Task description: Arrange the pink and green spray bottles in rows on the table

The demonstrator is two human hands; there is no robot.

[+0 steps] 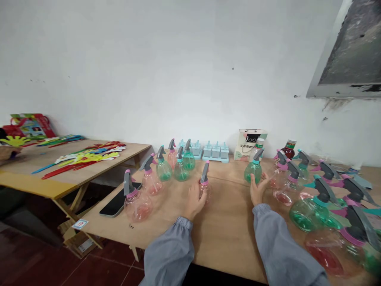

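Near the middle of the table, my left hand (196, 200) is wrapped around a clear pink spray bottle (207, 195) that stands upright with a grey and pink trigger head. My right hand (258, 190) has its fingers apart, palm turned inward, just in front of a green spray bottle (251, 171) with a grey and teal head; whether it touches the bottle I cannot tell. To the left stand several pink and green bottles, including a pink spray bottle (139, 208) nearest the edge. Many more crowd the right side, among them a green spray bottle (306, 214), some tilted or lying over.
A phone (114, 203) lies at the left edge. Light blue ice-pop molds (216, 153), a paper bag (248, 145) and a dark red bottle (288, 151) stand by the wall. Colourful hand-shaped clappers (92, 157) cover another table (80, 174), where a person's hand (8, 153) shows.
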